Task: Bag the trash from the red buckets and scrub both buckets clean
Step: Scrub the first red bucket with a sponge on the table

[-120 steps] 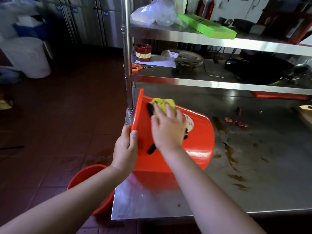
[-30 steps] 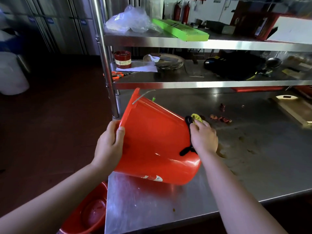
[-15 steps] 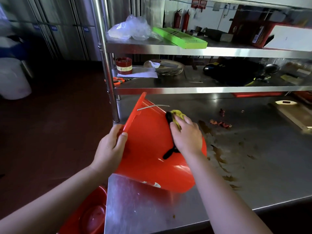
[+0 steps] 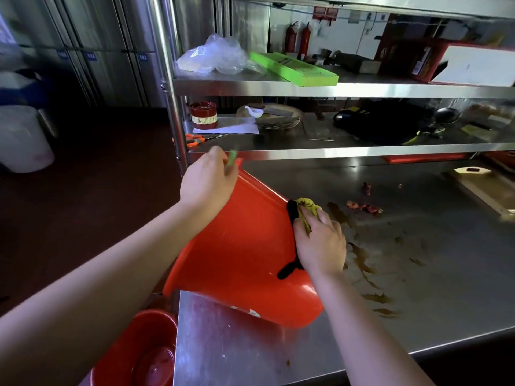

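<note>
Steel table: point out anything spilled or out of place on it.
Brown liquid stains streak the steel table right of the tilted red bucket, beside the right hand gripping a yellow cloth. Farther back lie reddish scraps. Both look like spilled waste, not yet wiped.

Bucket (image 4: 237, 260) tilted on table (image 4: 418, 274); second bucket (image 4: 139, 352) on floor (image 4: 97, 204) left of table; shelf (image 4: 348, 150) behind.

Tilted red bucket (image 4: 237, 246) in left hand (image 4: 207, 185) — yellow cloth (image 4: 309, 206) under right hand (image 4: 320, 243)
</note>
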Tool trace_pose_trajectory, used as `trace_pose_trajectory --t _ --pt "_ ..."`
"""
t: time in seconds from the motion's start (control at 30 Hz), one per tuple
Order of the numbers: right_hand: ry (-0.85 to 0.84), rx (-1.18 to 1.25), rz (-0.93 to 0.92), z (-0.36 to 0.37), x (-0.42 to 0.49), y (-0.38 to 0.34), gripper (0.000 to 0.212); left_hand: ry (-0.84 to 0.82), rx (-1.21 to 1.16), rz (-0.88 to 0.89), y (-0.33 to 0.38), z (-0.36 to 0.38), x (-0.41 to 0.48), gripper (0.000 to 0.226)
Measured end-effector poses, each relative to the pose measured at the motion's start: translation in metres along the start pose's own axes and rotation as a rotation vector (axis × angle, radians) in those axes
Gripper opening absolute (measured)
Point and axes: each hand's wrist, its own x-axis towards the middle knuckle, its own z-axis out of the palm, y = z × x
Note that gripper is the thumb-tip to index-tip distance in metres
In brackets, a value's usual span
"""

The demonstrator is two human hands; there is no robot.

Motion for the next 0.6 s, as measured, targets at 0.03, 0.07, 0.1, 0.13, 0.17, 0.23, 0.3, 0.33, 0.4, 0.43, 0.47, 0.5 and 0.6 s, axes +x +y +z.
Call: trace_pose_trajectory --t 0.03,0.07,0.1,0.13,0.17,0.23,0.3,0.33,0.4,0.43,0.47,0.5,0.6 --pt "0.005 0.004 0.007 0.0 0.0 0.002 0.042 0.065 -0.063 -0.032 0.001 0.0 -0.002 0.031" --pt "0.009 0.008 0.015 0.0 -0.001 0.002 0.042 0.128 -0.084 -0.026 0.001 0.0 -0.001 0.039" --pt "0.017 0.009 0.021 0.001 -0.002 0.003 0.042 0.163 -0.044 0.015 0.003 -0.002 0.0 0.051" --pt "0.027 0.006 0.018 0.002 -0.003 0.003 0.042 0.161 0.046 0.08 0.004 -0.004 0.0 0.06" --pt "0.039 -0.001 0.009 0.003 -0.004 0.002 0.042 0.124 0.17 0.147 0.005 -0.004 0.001 0.059" --pt "0.055 -0.015 -0.011 0.004 -0.005 0.001 0.042 -0.017 0.389 0.174 0.009 -0.002 0.004 0.04" --pt "0.061 -0.023 -0.016 0.005 -0.006 0.002 0.041 -0.162 0.447 0.045 0.011 -0.002 0.007 0.025" --pt "0.068 -0.025 -0.02 0.005 -0.007 0.003 0.041 -0.237 0.414 -0.003 0.01 -0.003 0.01 0.024" --pt "0.089 -0.031 -0.032 0.005 -0.008 0.005 0.04 -0.41 0.275 -0.066 0.007 -0.005 0.018 0.032" --pt "0.096 -0.032 -0.031 0.006 -0.009 0.005 0.04 -0.484 0.207 -0.092 0.006 -0.009 0.02 0.035" --pt "0.096 -0.032 -0.015 0.006 -0.009 0.006 0.04 -0.526 0.137 -0.121 0.005 -0.012 0.019 0.036" --pt "0.085 -0.032 0.017 0.007 -0.008 0.005 0.04 -0.527 0.087 -0.146 0.005 -0.014 0.016 0.037" --pt "0.054 0.014 0.116 0.009 -0.003 -0.011 0.04 -0.467 0.099 -0.171 0.006 -0.017 -0.004 0.037"
